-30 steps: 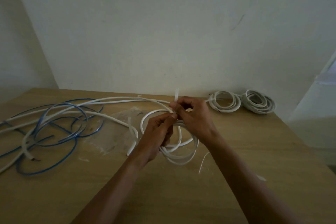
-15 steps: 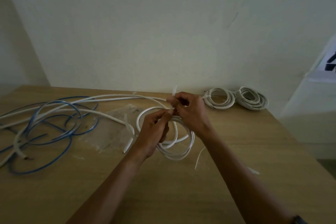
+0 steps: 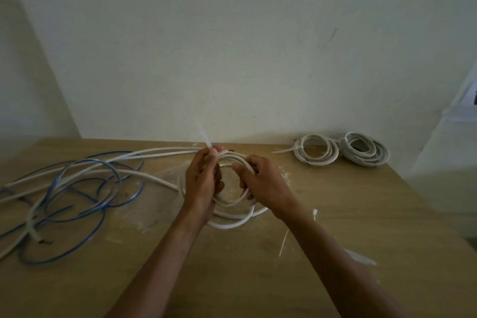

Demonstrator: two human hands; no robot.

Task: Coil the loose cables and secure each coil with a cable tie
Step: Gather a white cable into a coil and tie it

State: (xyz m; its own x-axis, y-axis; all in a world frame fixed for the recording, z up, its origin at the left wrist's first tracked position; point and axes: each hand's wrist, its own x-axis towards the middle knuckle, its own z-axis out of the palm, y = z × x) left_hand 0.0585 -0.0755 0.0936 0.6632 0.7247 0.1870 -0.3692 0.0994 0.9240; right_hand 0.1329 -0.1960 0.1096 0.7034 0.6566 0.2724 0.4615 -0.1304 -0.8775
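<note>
A white cable coil (image 3: 232, 217) sits at the middle of the wooden table (image 3: 335, 214), held between both hands. My left hand (image 3: 202, 183) grips the coil's left side and pinches a white cable tie (image 3: 205, 137) whose tail sticks up above the fingers. My right hand (image 3: 265, 183) grips the coil's right side with curled fingers. Two tied white coils, one (image 3: 316, 150) beside the other (image 3: 365, 148), lie at the back right. Loose blue cable (image 3: 77, 188) and loose white cable (image 3: 144, 153) sprawl on the left.
A spare white cable tie (image 3: 285, 240) lies on the table just right of my right forearm, with a clear plastic scrap (image 3: 361, 258) beyond it. A pale wall stands close behind the table. The table's right edge drops off near a white ledge (image 3: 459, 116).
My hands have parted: the right hand left the tie and moved to the coil's right side, while the left hand now pinches the tie's tail. The coil has turned more upright.
</note>
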